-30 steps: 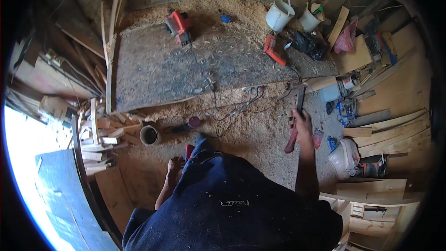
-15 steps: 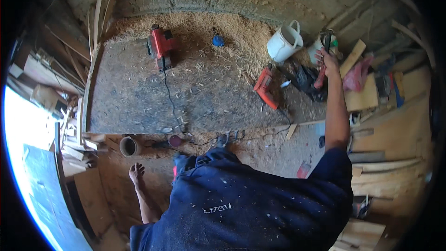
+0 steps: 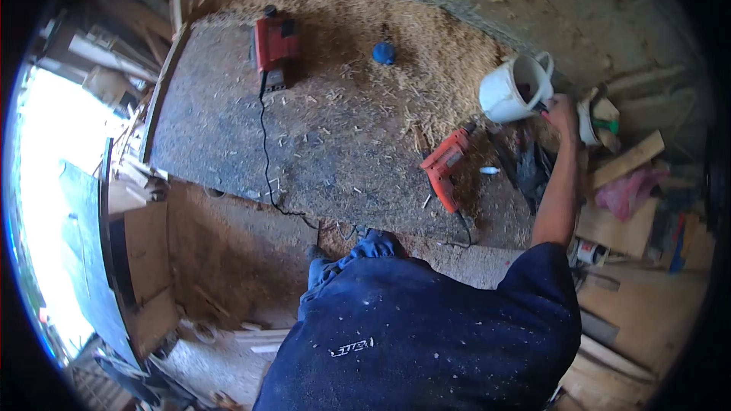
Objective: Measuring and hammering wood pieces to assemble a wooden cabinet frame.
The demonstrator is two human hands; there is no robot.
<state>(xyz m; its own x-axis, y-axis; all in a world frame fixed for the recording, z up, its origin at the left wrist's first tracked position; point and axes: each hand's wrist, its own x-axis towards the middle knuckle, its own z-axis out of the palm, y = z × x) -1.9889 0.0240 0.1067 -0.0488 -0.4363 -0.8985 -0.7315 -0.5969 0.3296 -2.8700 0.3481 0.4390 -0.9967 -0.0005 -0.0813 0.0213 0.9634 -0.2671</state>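
My right hand [image 3: 562, 116] is closed at the near-right rim of a white bucket [image 3: 502, 95]. A bit of red shows at its fingers, part of a red-and-black hand tool whose kind I cannot make out. Something dark reddish shows inside the bucket's mouth. Just left of my forearm lies a black plastic bag [image 3: 533, 171], and a small white tube [image 3: 489, 170] is beside it. An orange-red power drill [image 3: 445, 167] rests on the worktable [image 3: 343, 144], its cord running toward me. My left hand is out of view.
A red electric planer [image 3: 274, 49] stands at the table's far left, near a blue object [image 3: 384, 53] among wood shavings [image 3: 449, 53]. Right of my hand are a second pail [image 3: 586, 122], a wood offcut [image 3: 628, 158] and a pink bag [image 3: 630, 194].
My right hand has come from above the second pail to the white bucket, bringing the red-and-black tool. My left hand has left the view. The whole scene has shifted and turned.
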